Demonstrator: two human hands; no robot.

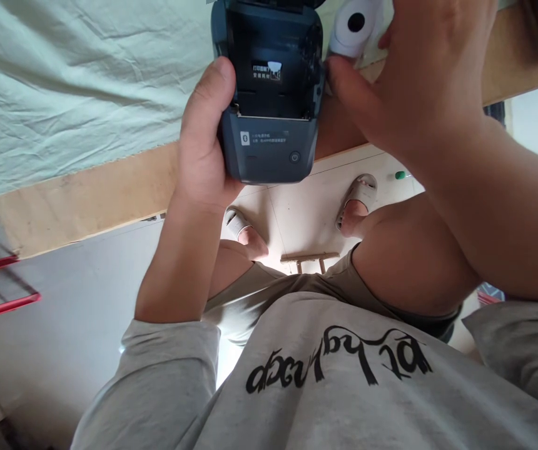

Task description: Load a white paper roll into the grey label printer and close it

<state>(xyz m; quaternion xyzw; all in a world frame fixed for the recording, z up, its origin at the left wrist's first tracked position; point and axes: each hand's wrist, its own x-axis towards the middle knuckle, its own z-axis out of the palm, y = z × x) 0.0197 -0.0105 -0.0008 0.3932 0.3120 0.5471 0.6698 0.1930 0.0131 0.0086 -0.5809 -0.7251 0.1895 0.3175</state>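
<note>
The dark label printer, lid open, is gripped at 12 o'clock by the left hand. A white paper roll is held at 1 o'clock by the right hand. Loading appears underway; alignment with the empty bay is required.

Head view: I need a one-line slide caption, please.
Left hand grips an opened dark label printer while the right hand holds a white paper roll beside it.
</note>
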